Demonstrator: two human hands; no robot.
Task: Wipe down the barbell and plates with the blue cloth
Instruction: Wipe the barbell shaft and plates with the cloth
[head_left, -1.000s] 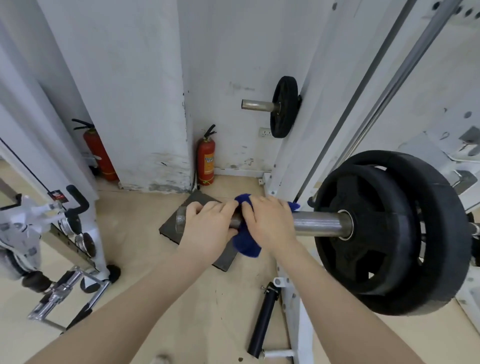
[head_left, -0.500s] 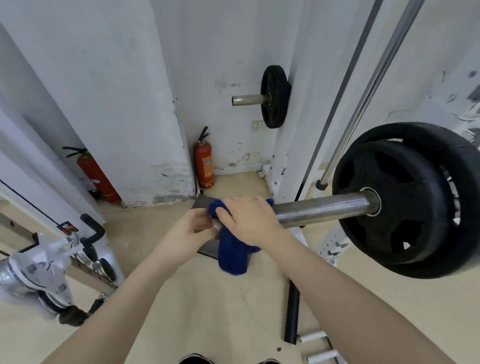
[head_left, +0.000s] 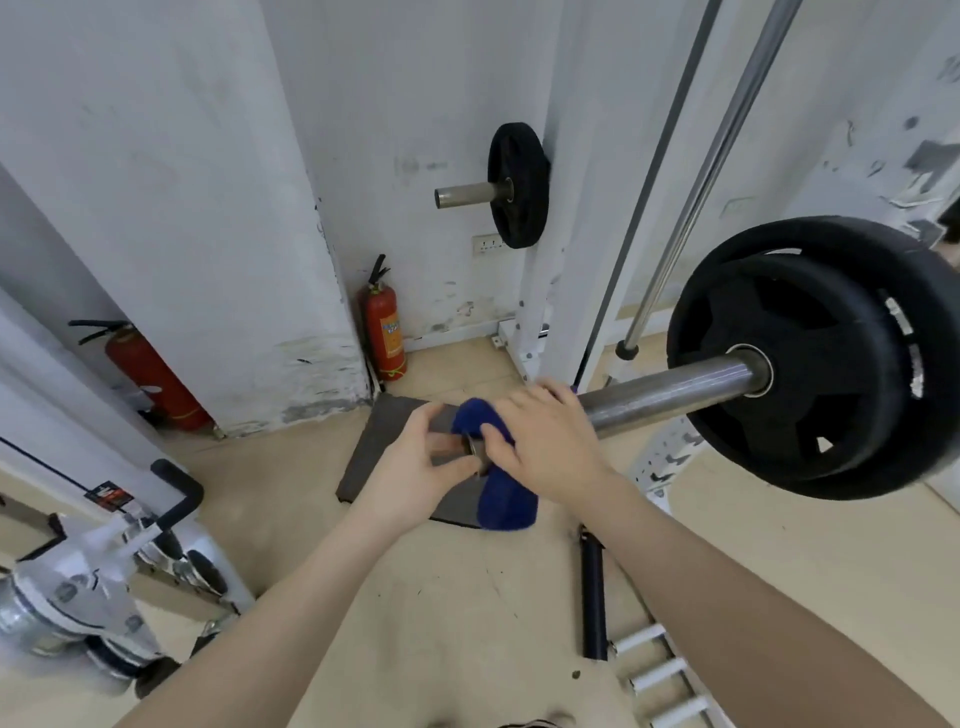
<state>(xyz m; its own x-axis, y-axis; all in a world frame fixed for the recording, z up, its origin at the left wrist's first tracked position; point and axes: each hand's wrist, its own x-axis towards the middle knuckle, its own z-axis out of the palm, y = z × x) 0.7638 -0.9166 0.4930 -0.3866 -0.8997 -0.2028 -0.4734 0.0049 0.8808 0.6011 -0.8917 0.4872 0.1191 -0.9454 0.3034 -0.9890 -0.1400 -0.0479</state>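
Observation:
A steel barbell sleeve (head_left: 670, 393) runs from centre to right and carries two black plates (head_left: 826, 384) at the right. A blue cloth (head_left: 501, 496) is draped over the sleeve's free end and hangs below it. My right hand (head_left: 545, 441) presses the cloth onto the end of the sleeve from above. My left hand (head_left: 415, 470) sits just left of the sleeve's end face, its fingers curled at the tip and touching the cloth there. Most of the end face is hidden by fingers and cloth.
A dark floor mat (head_left: 384, 447) lies under the hands. Two red fire extinguishers (head_left: 384, 327) (head_left: 150, 376) stand by the white wall. A smaller black plate (head_left: 517, 184) hangs on a peg of the white rack (head_left: 540, 291). A white machine (head_left: 98, 566) stands at the left, a black roller (head_left: 593, 597) on the floor.
Both hands slid with the cloth from mid-sleeve out to its free end. My left hand came off the bar and now sits at the end face. The camera view shifted.

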